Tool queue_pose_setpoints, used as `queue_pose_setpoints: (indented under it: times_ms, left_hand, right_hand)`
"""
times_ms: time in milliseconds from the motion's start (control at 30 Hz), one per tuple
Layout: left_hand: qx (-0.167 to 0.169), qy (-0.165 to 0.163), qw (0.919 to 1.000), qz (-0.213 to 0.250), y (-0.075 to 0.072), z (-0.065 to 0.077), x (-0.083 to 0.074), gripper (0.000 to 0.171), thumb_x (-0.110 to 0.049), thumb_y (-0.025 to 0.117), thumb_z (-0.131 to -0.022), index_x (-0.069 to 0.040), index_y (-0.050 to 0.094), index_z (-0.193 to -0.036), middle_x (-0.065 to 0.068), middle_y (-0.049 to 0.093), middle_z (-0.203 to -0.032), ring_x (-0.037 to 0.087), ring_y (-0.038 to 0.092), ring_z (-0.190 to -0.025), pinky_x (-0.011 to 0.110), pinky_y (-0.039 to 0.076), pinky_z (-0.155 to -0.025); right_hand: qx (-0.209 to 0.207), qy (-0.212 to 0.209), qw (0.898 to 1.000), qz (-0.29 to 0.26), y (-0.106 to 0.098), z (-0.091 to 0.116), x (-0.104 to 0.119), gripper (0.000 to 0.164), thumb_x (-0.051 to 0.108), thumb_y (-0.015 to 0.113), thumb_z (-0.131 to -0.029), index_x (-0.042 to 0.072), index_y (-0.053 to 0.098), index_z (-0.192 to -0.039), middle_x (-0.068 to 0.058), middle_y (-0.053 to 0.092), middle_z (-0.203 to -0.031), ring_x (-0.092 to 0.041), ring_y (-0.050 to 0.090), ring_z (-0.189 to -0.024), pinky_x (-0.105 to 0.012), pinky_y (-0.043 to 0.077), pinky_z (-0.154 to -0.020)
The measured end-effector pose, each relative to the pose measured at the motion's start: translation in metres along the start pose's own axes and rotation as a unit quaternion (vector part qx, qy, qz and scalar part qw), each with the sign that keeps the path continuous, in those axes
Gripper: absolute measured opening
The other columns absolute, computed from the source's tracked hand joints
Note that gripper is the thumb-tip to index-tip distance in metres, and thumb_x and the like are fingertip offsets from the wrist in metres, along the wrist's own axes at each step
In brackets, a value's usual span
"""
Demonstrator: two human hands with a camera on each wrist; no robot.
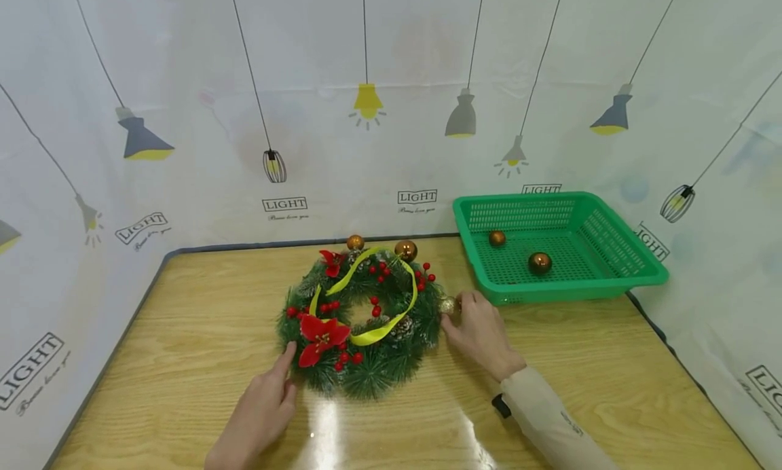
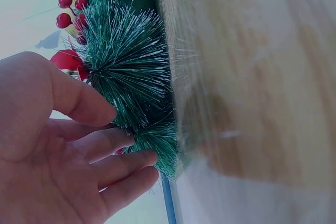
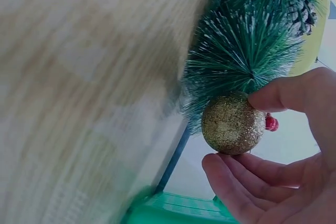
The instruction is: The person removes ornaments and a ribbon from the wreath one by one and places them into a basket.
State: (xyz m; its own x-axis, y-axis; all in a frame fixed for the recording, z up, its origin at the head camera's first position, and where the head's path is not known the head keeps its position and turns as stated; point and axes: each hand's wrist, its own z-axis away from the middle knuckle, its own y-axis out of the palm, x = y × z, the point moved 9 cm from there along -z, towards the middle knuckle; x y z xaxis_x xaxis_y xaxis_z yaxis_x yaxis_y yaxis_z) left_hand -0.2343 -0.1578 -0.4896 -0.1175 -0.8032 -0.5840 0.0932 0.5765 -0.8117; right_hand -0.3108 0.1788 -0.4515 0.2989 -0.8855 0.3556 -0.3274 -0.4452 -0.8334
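Fingers, right hand: are pinching gold glitter ball beside green wreath | Left hand: loosely extended, is touching wreath

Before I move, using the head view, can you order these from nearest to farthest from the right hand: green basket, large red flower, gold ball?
From the right hand:
1. Gold ball: pinched in its fingers, at the wreath's right edge.
2. Green basket: beyond it, to the right.
3. Large red flower: across, on the wreath's near left.
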Motion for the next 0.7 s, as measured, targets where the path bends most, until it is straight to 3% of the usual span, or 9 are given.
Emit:
queue_pose_setpoints:
  times_ms: [300,700]
  left_hand:
    - [0.005,-0.004,0.9998,0.018,0.001,0.001,0.002,0.072,-0.002,0.056,-0.094,-0.004,0.027,-0.160,-0.004,0.046,-0.062,0.006,0.041,-0.051,0.023,0.041,-0.054]
    - [0.000,0.005,1.0000,0.007,0.001,0.000,0.001,0.071,-0.002,0.056,-0.094,-0.002,0.028,-0.159,-0.005,0.046,-0.062,0.005,0.039,-0.050,0.023,0.043,-0.058]
  right_hand:
    - [0.005,-0.005,1.000,-0.006,-0.004,-0.008,0.004,0.027,0.016,0.078,-0.082,-0.005,0.062,-0.088,-0.012,0.061,-0.075,-0.018,0.056,-0.060,-0.026,0.051,-0.048]
    - [-0.010,-0.014,1.000,-0.007,-0.012,-0.018,0.011,0.026,0.016,0.077,-0.082,-0.005,0.062,-0.083,-0.012,0.058,-0.069,-0.018,0.052,-0.054,-0.026,0.046,-0.045]
